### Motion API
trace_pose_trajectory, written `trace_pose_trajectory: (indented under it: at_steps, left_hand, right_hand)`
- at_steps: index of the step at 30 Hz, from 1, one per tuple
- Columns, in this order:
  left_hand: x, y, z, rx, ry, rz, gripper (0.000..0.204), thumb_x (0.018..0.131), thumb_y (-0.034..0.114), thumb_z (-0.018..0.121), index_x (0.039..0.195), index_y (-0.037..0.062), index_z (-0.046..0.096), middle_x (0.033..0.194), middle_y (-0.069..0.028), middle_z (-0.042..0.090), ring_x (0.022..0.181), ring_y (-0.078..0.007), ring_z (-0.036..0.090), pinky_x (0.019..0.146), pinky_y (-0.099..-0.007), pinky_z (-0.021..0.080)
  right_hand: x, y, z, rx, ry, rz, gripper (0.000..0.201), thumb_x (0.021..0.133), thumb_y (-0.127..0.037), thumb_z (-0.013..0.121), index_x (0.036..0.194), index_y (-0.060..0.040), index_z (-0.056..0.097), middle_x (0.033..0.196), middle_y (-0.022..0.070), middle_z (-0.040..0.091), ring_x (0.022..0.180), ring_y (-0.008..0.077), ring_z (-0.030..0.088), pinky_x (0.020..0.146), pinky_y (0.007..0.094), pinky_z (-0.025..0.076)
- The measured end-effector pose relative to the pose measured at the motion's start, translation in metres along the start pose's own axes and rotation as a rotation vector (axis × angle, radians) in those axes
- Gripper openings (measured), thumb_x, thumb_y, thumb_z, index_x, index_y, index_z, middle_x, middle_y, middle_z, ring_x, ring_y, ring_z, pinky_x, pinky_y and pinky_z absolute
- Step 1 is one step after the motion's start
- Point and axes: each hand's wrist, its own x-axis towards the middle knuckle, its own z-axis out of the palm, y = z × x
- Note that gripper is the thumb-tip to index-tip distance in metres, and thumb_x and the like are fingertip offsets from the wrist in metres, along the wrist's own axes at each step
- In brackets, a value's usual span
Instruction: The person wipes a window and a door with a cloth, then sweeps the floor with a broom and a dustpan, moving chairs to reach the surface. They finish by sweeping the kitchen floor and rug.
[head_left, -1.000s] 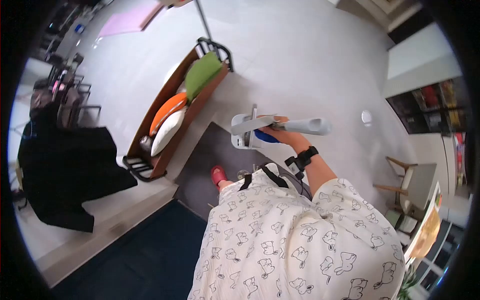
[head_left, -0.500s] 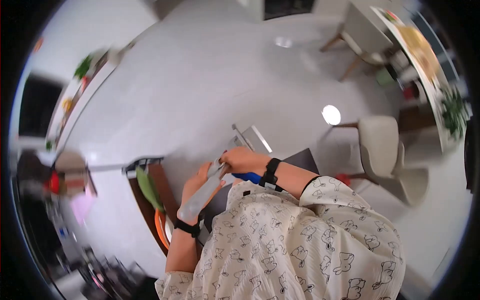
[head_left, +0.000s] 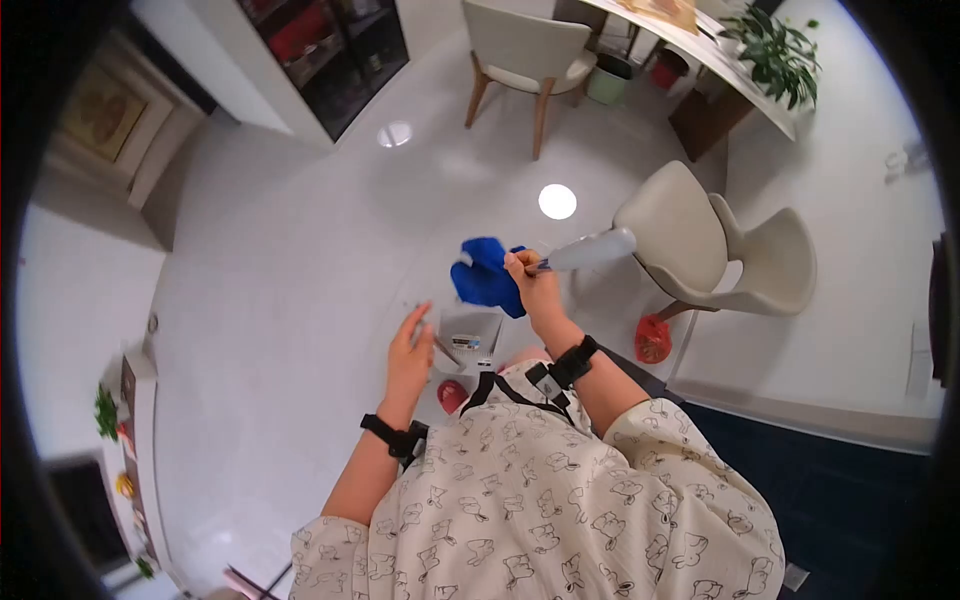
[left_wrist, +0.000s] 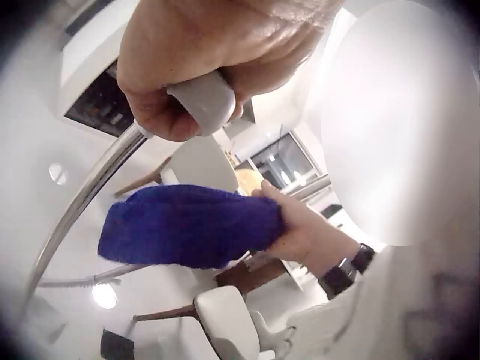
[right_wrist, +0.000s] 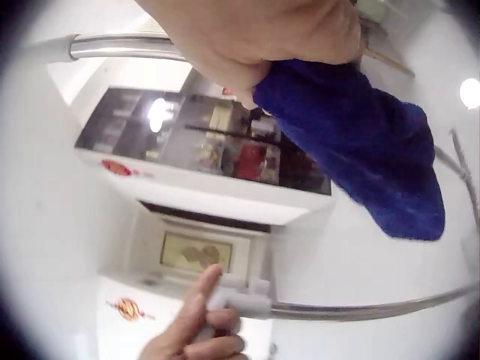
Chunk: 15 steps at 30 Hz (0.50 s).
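Note:
My right hand (head_left: 538, 288) holds a blue cloth (head_left: 484, 275) together with a metal pole that ends in a thick pale-grey handle (head_left: 592, 250). In the right wrist view the cloth (right_wrist: 360, 142) hangs folded from under the curled fingers. To the left, apart from it, my left hand (head_left: 405, 362) curls round the grey plastic grip (left_wrist: 206, 103) of a second metal pole (left_wrist: 79, 199). Below and between the hands is a pale-grey dustpan (head_left: 478, 324) with comb teeth and a label. Which pole joins the dustpan I cannot tell.
A beige chair (head_left: 680, 215) stands at the right, with a red plastic bag (head_left: 653, 340) on the floor by it. Another chair (head_left: 530, 45) stands ahead near a desk (head_left: 735, 70) with a plant. A white shelf (head_left: 145, 440) runs along the left.
The head view has swung right, from the bench with cushions toward the chairs. Half a second ago both hands met at a grey handle; now they are apart, and more of the blue cloth shows.

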Motion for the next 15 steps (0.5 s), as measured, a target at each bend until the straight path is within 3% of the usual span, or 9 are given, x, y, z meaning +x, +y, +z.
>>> trace_pose_trajectory:
  at_steps: [2, 5, 6, 9, 10, 11, 12, 13, 15]
  left_hand:
    - [0.005, -0.005, 0.015, 0.195, -0.105, -0.040, 0.044, 0.084, 0.031, 0.052, 0.121, 0.0081, 0.044, 0.089, -0.0091, 0.056, 0.083, -0.0179, 0.053, 0.076, -0.0283, 0.042]
    - [0.023, 0.060, 0.044, 0.221, -0.233, -0.043, 0.046, 0.080, 0.029, 0.059, 0.116, 0.0040, 0.046, 0.102, -0.0129, 0.056, 0.103, -0.0223, 0.047, 0.090, -0.0330, 0.034]
    - [0.019, 0.049, 0.036, 0.213, -0.228, -0.054, 0.046, 0.080, 0.029, 0.059, 0.116, 0.0040, 0.046, 0.102, -0.0129, 0.056, 0.103, -0.0223, 0.047, 0.090, -0.0330, 0.034]
    - [0.004, 0.019, 0.036, 0.243, -0.260, 0.101, 0.040, 0.079, 0.021, 0.061, 0.112, 0.0018, 0.048, 0.102, -0.0102, 0.056, 0.099, -0.0213, 0.050, 0.087, -0.0316, 0.037]
    - [0.001, 0.021, 0.040, 0.202, -0.237, 0.027, 0.038, 0.078, 0.018, 0.062, 0.110, 0.0016, 0.049, 0.103, -0.0099, 0.056, 0.098, -0.0206, 0.051, 0.086, -0.0312, 0.038]
    - [0.000, 0.024, 0.042, 0.162, -0.213, -0.047, 0.036, 0.078, 0.015, 0.062, 0.109, 0.0014, 0.050, 0.103, -0.0095, 0.056, 0.097, -0.0199, 0.051, 0.085, -0.0308, 0.039]
    - [-0.006, 0.016, 0.045, 0.222, -0.191, 0.198, 0.032, 0.080, 0.015, 0.060, 0.107, 0.0010, 0.050, 0.103, -0.0089, 0.056, 0.094, -0.0172, 0.053, 0.080, -0.0296, 0.041]
    - [-0.016, 0.024, 0.052, 0.132, -0.098, 0.239, 0.029, 0.081, 0.017, 0.059, 0.104, 0.0006, 0.052, 0.099, -0.0093, 0.058, 0.091, -0.0164, 0.054, 0.078, -0.0291, 0.043]
    - [-0.012, 0.041, 0.046, 0.276, -0.119, 0.040, 0.028, 0.083, 0.020, 0.056, 0.103, -0.0003, 0.053, 0.098, -0.0096, 0.058, 0.089, -0.0162, 0.055, 0.077, -0.0290, 0.043]
  right_hand:
    - [-0.005, -0.028, -0.002, 0.015, -0.142, 0.039, 0.023, 0.083, -0.029, 0.056, 0.081, -0.0066, 0.055, 0.068, -0.0009, 0.049, 0.062, 0.0080, 0.041, 0.054, 0.0228, 0.034]
    - [-0.005, -0.101, -0.003, -0.090, -0.129, 0.022, 0.015, 0.081, -0.016, 0.057, 0.085, -0.0031, 0.051, 0.083, 0.0059, 0.048, 0.064, 0.0149, 0.046, 0.063, 0.0270, 0.040]
    - [-0.013, -0.096, 0.015, 0.212, -0.326, 0.237, 0.019, 0.079, -0.011, 0.057, 0.094, -0.0037, 0.048, 0.092, 0.0065, 0.045, 0.077, 0.0162, 0.048, 0.072, 0.0271, 0.040]
    - [-0.042, -0.081, 0.017, 0.304, -0.516, -0.004, 0.024, 0.076, -0.005, 0.054, 0.099, -0.0030, 0.048, 0.089, 0.0050, 0.047, 0.078, 0.0146, 0.047, 0.076, 0.0272, 0.040]
    - [-0.042, -0.087, 0.003, 0.317, -0.488, -0.012, 0.024, 0.076, -0.005, 0.054, 0.099, -0.0030, 0.048, 0.089, 0.0050, 0.047, 0.078, 0.0146, 0.047, 0.076, 0.0272, 0.040]
    - [-0.037, -0.096, -0.010, 0.333, -0.698, 0.015, 0.024, 0.077, -0.008, 0.054, 0.100, -0.0024, 0.048, 0.090, 0.0052, 0.048, 0.080, 0.0143, 0.047, 0.076, 0.0268, 0.040]
    - [-0.031, -0.100, -0.022, 0.323, -0.923, 0.046, 0.024, 0.079, -0.011, 0.053, 0.101, -0.0018, 0.048, 0.090, 0.0054, 0.050, 0.082, 0.0140, 0.048, 0.076, 0.0265, 0.040]
    - [-0.025, -0.097, -0.028, 0.312, -0.910, 0.042, 0.024, 0.079, -0.011, 0.053, 0.101, -0.0018, 0.048, 0.090, 0.0054, 0.050, 0.082, 0.0140, 0.048, 0.076, 0.0265, 0.040]
    - [-0.011, -0.091, -0.034, 0.533, -1.040, 0.393, 0.030, 0.082, -0.024, 0.054, 0.101, -0.0018, 0.049, 0.097, 0.0079, 0.054, 0.090, 0.0144, 0.049, 0.078, 0.0284, 0.041]
